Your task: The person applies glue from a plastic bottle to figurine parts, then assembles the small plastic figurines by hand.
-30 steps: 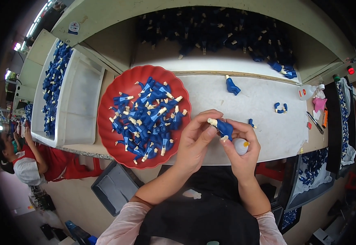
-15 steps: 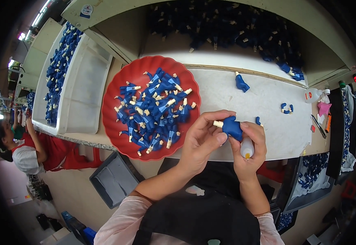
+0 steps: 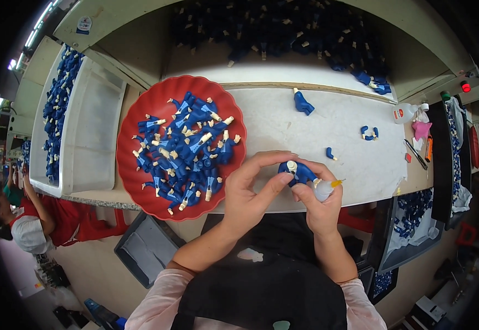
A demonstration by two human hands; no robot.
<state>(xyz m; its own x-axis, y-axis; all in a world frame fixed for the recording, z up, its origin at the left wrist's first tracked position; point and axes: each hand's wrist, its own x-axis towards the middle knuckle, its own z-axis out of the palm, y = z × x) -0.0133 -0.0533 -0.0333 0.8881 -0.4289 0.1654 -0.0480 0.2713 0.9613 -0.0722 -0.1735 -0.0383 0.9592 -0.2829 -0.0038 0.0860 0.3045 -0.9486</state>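
Above my apron, a blue toy figure body [image 3: 304, 175] with a cream neck end facing up is pinched between my two hands. My left hand [image 3: 250, 192] grips its left side with thumb and forefinger. My right hand [image 3: 325, 212] steadies the other side, and also holds a small white squeeze bottle [image 3: 323, 190] with a yellow needle tip pointing right. On the white work sheet [image 3: 272, 126] beyond lie another blue body [image 3: 303, 103], a small blue arm [image 3: 331, 153] with a cream hand, and a pair of similar arms [image 3: 369, 133].
A red scalloped bowl [image 3: 127, 137] full of figure bodies stands left. Behind it is a white bin [image 3: 88, 132] of blue parts. A shelf above holds many more. A clear bottle [image 3: 404, 113], pink object [image 3: 421, 130] and orange cutter [image 3: 428, 149] lie right. A co-worker [image 3: 30, 225] is at far left.
The figure body has been turned so its neck end faces up instead of left. The squeeze bottle's yellow tip has swung from pointing toward me to pointing right.
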